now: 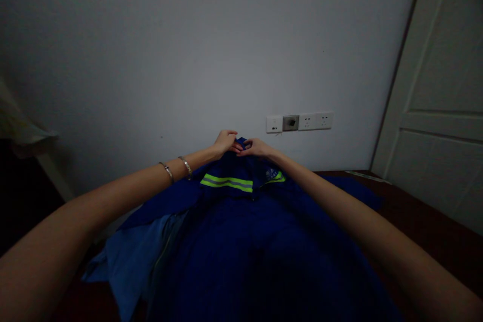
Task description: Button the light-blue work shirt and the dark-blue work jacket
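A dark blue work jacket (pixel 226 221) with yellow-green and grey reflective strips lies spread in front of me. At its far end, close to the wall, my left hand (pixel 226 143) and my right hand (pixel 257 148) meet at a raised edge of the cloth. Both hands have their fingers closed on this edge, the fingertips almost touching. Two silvery bracelets circle my left wrist. One reflective strip (pixel 226 182) runs across the cloth just below my hands. The lower part of the jacket is lost in shadow.
A lighter blue cloth (pixel 132 251) hangs out at the left of the jacket. The pale wall (pixel 169 60) rises just behind, with a row of sockets (pixel 307 122). A white panelled door (pixel 441 126) stands at the right, above a dark reddish surface (pixel 422 231).
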